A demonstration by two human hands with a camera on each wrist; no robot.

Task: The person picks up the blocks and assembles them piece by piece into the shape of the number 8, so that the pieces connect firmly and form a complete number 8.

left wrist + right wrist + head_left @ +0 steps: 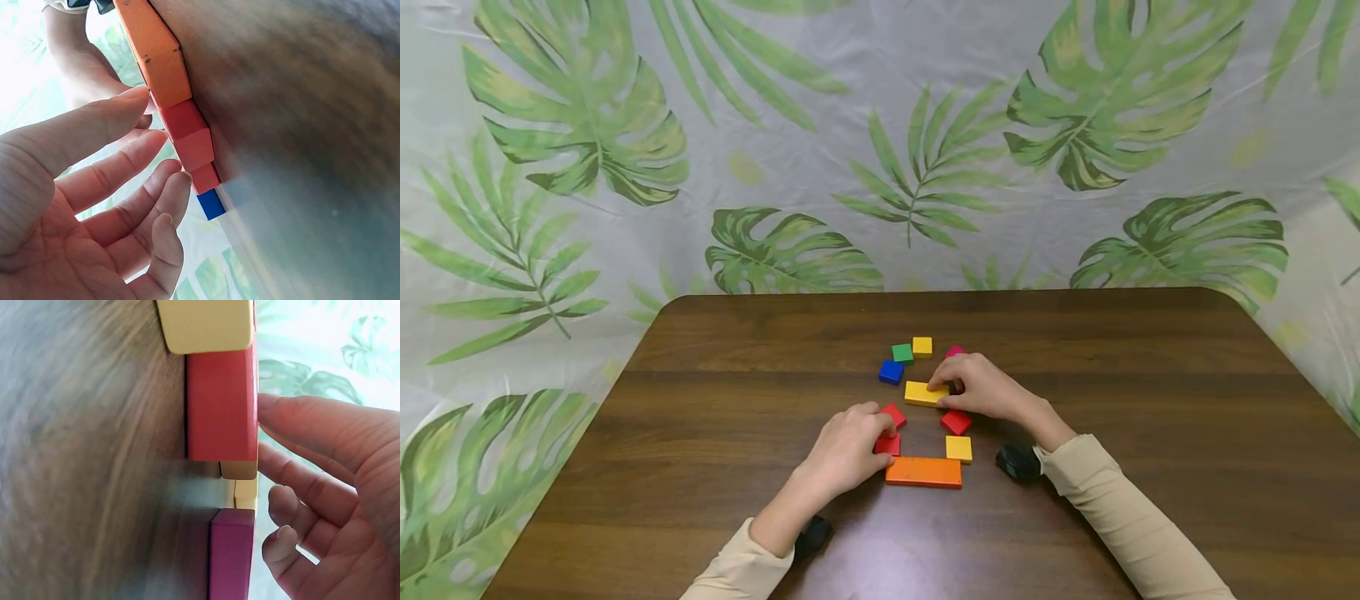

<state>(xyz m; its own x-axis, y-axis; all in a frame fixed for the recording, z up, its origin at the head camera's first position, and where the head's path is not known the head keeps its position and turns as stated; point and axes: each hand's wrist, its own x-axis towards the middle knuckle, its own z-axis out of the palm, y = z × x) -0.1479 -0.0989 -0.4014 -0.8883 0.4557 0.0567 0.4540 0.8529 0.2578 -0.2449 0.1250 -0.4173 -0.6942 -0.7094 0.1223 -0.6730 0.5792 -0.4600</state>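
Note:
My right hand [988, 387] pinches the right end of a yellow oblong block [917, 392] between thumb and forefinger. In the head view my left hand [847, 446] rests its relaxed fingers at two red square blocks, the lower one [888, 445] and the upper one [894, 414]. Its thumb lies by the left corner of a long orange block [923, 472]. The left wrist view has the fingertips along the tops of the orange block [167, 72] and red block [190, 134]. In the right wrist view a red block [222, 406] partly hides the yellow piece.
Above the yellow oblong are blue [891, 372], green [902, 354] and yellow [922, 347] squares, plus a pink block [955, 351] partly behind my right hand. Red [957, 422] and yellow [958, 449] squares lie below it. All are on a brown wooden table [737, 375].

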